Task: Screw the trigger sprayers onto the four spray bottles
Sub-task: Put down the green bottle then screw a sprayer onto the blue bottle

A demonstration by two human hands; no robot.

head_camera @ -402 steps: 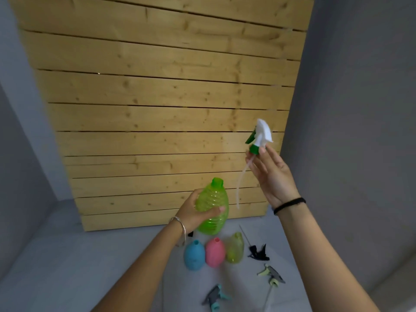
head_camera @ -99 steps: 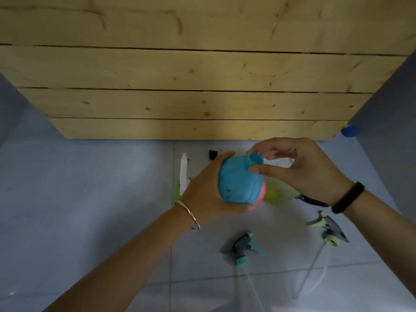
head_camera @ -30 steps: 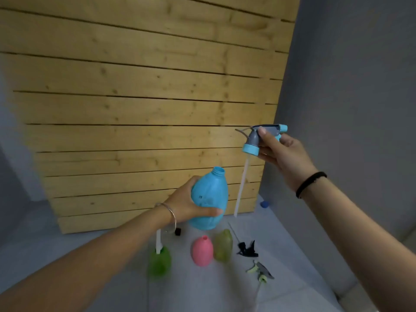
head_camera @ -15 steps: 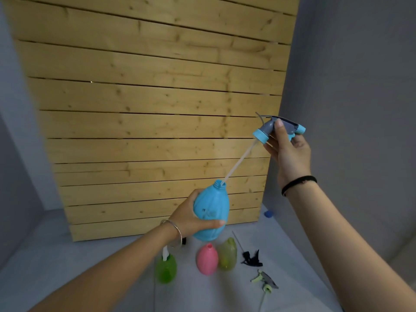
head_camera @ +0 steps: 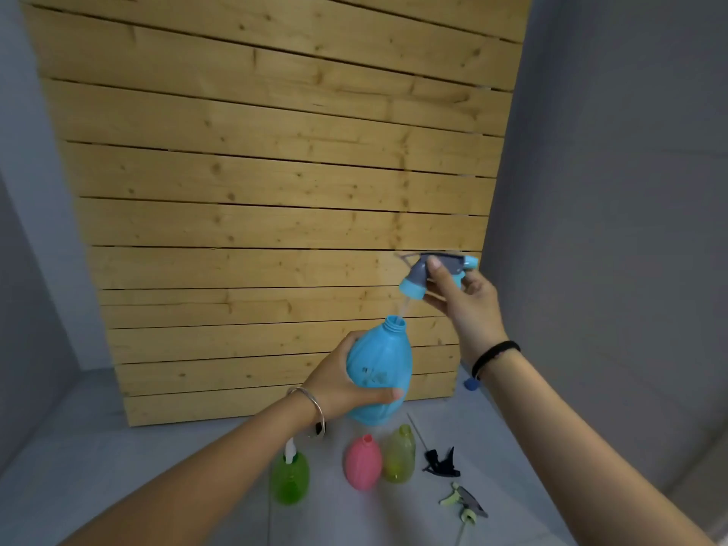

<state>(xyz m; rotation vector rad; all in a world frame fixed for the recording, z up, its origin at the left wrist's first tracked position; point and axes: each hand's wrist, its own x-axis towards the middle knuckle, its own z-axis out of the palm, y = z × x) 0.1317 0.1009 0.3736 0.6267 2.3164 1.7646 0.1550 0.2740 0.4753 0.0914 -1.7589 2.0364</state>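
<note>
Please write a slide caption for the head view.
Left hand holds blue plastic bottle; right hand lowers grey-blue trigger sprayer.

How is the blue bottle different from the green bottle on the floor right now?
The blue bottle is held up in the left hand; the green bottle stands on the floor. The blue bottle's neck is open, its sprayer above in the right hand; the green bottle already wears a white one. Blue looks opaque, green see-through. Both are rounded.
</note>
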